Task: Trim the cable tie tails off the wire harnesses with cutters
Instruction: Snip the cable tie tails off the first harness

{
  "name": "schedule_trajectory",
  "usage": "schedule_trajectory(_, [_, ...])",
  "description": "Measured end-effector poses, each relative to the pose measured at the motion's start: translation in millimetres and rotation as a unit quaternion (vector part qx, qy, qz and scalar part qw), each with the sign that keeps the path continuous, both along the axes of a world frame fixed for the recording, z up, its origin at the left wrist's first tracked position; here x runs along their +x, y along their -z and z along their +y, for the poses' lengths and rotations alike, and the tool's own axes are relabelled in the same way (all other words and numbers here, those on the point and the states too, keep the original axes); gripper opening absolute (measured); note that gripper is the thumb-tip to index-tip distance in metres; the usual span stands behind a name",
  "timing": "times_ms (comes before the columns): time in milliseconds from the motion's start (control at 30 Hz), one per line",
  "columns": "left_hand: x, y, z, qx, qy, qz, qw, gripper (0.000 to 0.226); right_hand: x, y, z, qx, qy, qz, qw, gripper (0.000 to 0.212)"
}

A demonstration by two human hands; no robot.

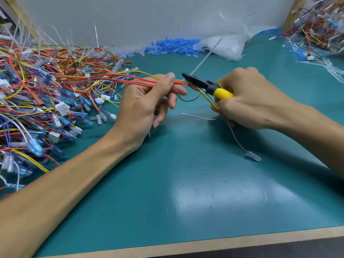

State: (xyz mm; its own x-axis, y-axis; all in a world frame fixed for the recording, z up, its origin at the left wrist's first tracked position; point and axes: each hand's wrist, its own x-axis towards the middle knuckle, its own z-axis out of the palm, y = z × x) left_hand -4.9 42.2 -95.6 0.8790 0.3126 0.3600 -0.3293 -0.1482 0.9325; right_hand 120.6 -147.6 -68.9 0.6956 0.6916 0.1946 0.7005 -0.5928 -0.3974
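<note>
My left hand pinches a wire harness of red, yellow and orange wires between thumb and fingers, above the green mat. My right hand grips yellow-handled cutters. Their black jaws sit at the base of a white cable tie tail, which sticks up and away from the harness just right of my left thumb. The harness's far end hangs below my right hand, ending in a clear terminal on the mat. A cut white tail lies between my hands.
A big tangle of harnesses covers the left of the green mat. Blue terminal sleeves and a clear plastic bag lie at the back. Another harness pile sits at the back right. The table's wooden edge runs along the front.
</note>
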Motion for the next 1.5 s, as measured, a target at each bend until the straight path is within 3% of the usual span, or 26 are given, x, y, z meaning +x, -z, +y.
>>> schedule_trajectory(200, [-1,0,-1,0.039,-0.022,-0.026,0.999,0.038,2,-5,-6,-0.008,-0.039,0.083,0.996,0.012])
schedule_trajectory(400, [-1,1,-3,0.046,-0.033,-0.018,0.998,0.037,-1,-3,-7,-0.027,-0.052,-0.037,0.998,0.006])
schedule_trajectory(633, [-2,0,-5,0.052,-0.049,-0.023,0.997,0.036,0,-5,-10,-0.022,-0.087,-0.090,0.992,0.012])
schedule_trajectory(967, [-3,1,-5,0.059,-0.051,-0.024,0.997,0.036,-1,4,-6,-0.019,-0.104,-0.053,0.993,0.015])
schedule_trajectory(1500, [-2,1,-1,0.020,-0.029,-0.037,0.999,0.040,-7,11,-6,-0.052,-0.138,-0.130,0.980,0.022])
